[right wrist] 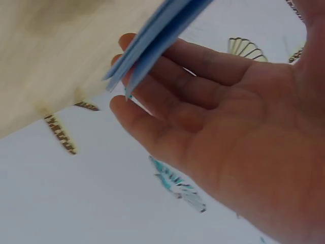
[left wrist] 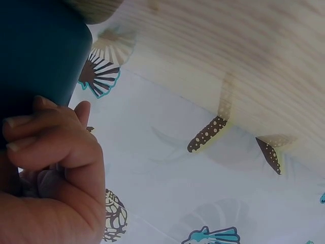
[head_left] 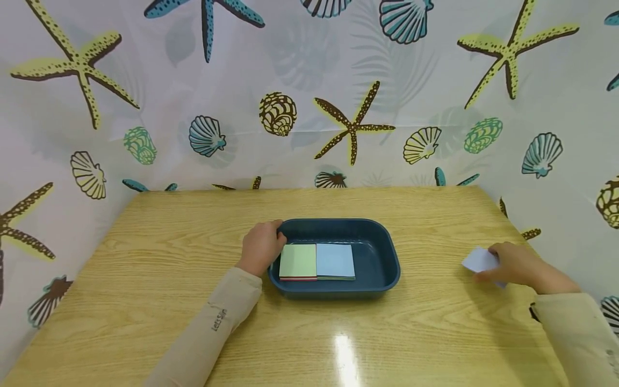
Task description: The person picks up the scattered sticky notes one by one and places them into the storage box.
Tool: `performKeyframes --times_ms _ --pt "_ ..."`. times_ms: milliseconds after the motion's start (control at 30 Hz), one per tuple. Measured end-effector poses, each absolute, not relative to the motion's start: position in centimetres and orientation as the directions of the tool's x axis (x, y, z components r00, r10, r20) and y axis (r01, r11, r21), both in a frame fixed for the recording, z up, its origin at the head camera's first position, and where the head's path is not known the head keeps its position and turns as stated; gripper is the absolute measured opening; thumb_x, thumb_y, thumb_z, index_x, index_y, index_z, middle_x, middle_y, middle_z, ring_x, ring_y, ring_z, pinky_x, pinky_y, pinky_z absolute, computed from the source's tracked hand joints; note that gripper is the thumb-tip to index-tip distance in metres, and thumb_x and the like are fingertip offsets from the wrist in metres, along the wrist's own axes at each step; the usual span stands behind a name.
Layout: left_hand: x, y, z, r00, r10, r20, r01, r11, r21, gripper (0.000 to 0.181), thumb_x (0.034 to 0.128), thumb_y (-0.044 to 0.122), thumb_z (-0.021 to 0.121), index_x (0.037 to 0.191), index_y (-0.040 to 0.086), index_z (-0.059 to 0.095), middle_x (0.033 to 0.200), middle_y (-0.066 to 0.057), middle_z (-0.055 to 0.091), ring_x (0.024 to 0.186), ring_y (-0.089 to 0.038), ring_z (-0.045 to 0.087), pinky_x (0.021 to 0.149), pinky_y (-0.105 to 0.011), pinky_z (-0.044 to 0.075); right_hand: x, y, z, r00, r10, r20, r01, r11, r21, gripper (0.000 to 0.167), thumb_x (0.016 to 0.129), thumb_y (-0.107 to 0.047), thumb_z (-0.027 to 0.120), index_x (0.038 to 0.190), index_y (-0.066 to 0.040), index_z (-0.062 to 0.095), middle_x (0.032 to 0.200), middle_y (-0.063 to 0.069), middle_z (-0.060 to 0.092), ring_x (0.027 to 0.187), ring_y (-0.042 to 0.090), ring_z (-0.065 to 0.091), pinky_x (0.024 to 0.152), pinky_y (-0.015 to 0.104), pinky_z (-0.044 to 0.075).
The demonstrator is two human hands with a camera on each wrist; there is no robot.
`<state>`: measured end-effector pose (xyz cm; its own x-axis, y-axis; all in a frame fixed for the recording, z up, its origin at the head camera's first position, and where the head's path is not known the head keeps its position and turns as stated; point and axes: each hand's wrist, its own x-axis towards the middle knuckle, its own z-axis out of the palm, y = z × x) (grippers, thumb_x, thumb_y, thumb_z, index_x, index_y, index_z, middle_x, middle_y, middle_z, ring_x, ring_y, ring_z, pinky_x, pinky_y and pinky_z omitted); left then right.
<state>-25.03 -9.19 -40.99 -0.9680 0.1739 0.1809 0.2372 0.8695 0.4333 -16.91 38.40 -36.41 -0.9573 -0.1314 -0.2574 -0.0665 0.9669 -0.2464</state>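
Observation:
My left hand (head_left: pixel 261 248) grips the left rim of a dark blue plastic basin (head_left: pixel 333 294) that stands on the table. Inside it, toward the left, a stack of light green square paper (head_left: pixel 297 260) lies beside a stack of light blue square paper (head_left: pixel 336 260). The left wrist view has the curled fingers (left wrist: pixel 56 142) at the basin's wall (left wrist: pixel 43 56). Off to the right, my right hand (head_left: pixel 515 264) holds a few pale blue paper sheets (head_left: pixel 480 260) over the table. In the right wrist view these sheets (right wrist: pixel 152 43) fan slightly apart against the fingers; the thumb is mostly out of frame.
The wooden table (head_left: pixel 193 226) carries the basin near its middle. A white cloth (head_left: pixel 300 59) printed with starfish and shells hangs behind the table and along both sides. Bare wood lies between the basin and my right hand.

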Motion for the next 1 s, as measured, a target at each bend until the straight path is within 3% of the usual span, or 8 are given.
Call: performKeyframes --times_ms 200,467,667,1000 --pt "-25.0 -9.2 -41.1 -0.965 0.177 0.191 0.245 0.868 0.432 0.036 0.0896 0.006 0.058 0.125 0.002 0.064 0.078 -0.011 0.068 0.049 -0.014 0.047 0.043 -0.026 0.034 -17.9 35.3 -35.2 -0.962 -0.198 -0.188 -0.134 0.942 -0.307 0.073 0.076 -0.035 0.079 0.112 0.023 0.053 0.087 0.016 0.062 0.071 0.020 0.055 0.061 0.035 0.045" --pt "-25.0 -9.2 -41.2 -0.966 0.175 0.191 0.242 0.867 0.434 0.036 0.0891 0.006 0.058 0.125 0.003 0.064 0.066 -0.007 0.061 0.048 -0.013 0.044 0.042 -0.026 0.031 -18.8 30.5 -33.1 -0.962 -0.249 -0.109 -0.206 0.929 -0.307 0.082 0.076 -0.039 0.079 0.122 0.021 0.048 0.098 0.023 0.061 0.078 0.025 0.056 0.065 0.038 0.047" --pt "-25.0 -9.2 -41.2 -0.965 0.176 0.195 0.246 0.869 0.429 0.036 0.0888 0.006 0.059 0.124 0.002 0.065 0.069 -0.008 0.064 0.048 -0.014 0.044 0.042 -0.026 0.032 -19.3 27.2 -32.0 -0.946 -0.320 -0.058 -0.290 0.911 -0.293 0.087 0.075 -0.041 0.080 0.127 0.019 0.046 0.112 0.030 0.055 0.087 0.030 0.056 0.071 0.042 0.049" --pt "-25.0 -9.2 -41.0 -0.967 0.179 0.181 0.241 0.869 0.431 0.036 0.0900 0.007 0.058 0.125 0.003 0.064 0.070 -0.008 0.064 0.049 -0.014 0.045 0.043 -0.026 0.033 -20.4 22.3 -31.0 -0.891 -0.454 -0.019 -0.432 0.858 -0.278 0.083 0.074 -0.038 0.082 0.129 0.015 0.048 0.113 0.024 0.057 0.089 0.029 0.056 0.072 0.040 0.051"
